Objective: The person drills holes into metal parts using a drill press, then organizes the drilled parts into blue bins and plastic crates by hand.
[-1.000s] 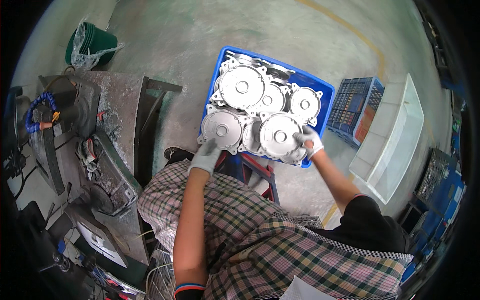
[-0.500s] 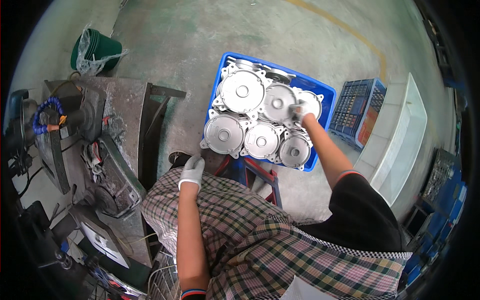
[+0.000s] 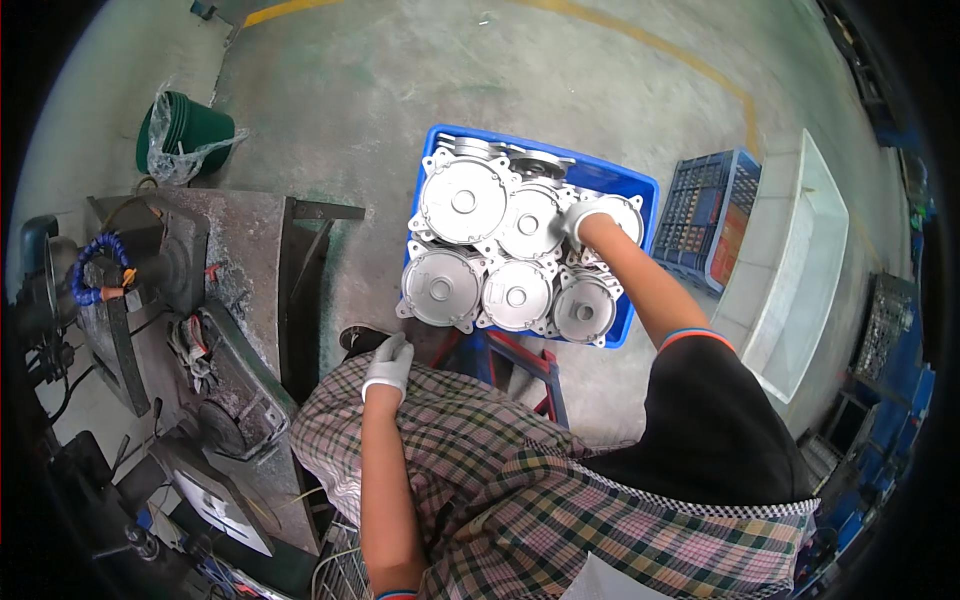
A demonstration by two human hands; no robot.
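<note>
My right hand [image 3: 578, 218] is at the edge of a metal cover [image 3: 528, 222], among others in the blue bin [image 3: 625, 183]; whether I grip it, I cannot tell. My left hand [image 3: 388, 366], empty, is loosely extended over my checked apron [image 3: 485, 425].

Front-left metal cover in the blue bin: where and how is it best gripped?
Probably grip the cover by its near-left rim, coming from that side: it lies roughly flat, lugs jut from its edge, and other covers crowd its right and far sides.
</note>
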